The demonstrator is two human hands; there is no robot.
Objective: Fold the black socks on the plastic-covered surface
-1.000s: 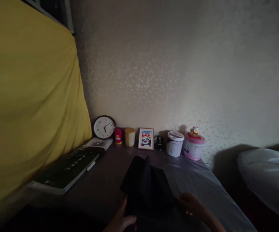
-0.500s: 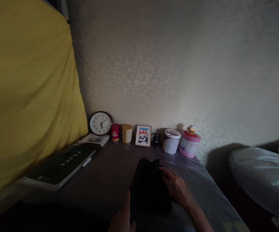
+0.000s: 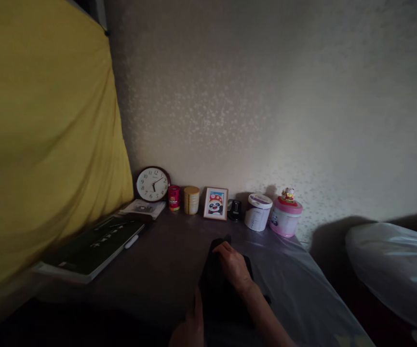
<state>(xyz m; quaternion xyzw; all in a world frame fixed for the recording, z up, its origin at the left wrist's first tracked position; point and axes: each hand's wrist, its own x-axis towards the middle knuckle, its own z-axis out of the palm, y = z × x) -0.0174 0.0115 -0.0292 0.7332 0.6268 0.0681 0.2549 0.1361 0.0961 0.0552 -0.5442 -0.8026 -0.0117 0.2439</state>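
Black, soft-looking, flexible item [image 3: 222, 299], material too dark to tell: lying toward the near edge of the grey, sheet-covered worktop [image 3: 172, 250], well in from the right edge.

Right hand [image 3: 233, 267], bare: resting over the item's far part, fingers bending onto its far end. The item is lying beneath these fingers and showing on both sides of the hand; whether they are pinching or only pressing, cannot tell.

Left hand [image 3: 190, 323], bare, dim, blurred: touching the item's near left side, thumb pointing along it; whether the fingers are closing on it, cannot tell.

Far edge, standing left to right: round, dark-rimmed white clock [image 3: 153, 184]; red cylindrical tin [image 3: 174, 198]; yellow-lidded cylindrical can [image 3: 191, 202]; framed panda picture [image 3: 216, 205]; small black object [image 3: 235, 210]; white-and-purple tub [image 3: 258, 214]; pink-lidded tub [image 3: 286, 221], bearing a red-and-gold figurine [image 3: 288, 194].

Left edge: flat dark-green book [image 3: 96, 246], lying just beside a white marker [image 3: 131, 242].
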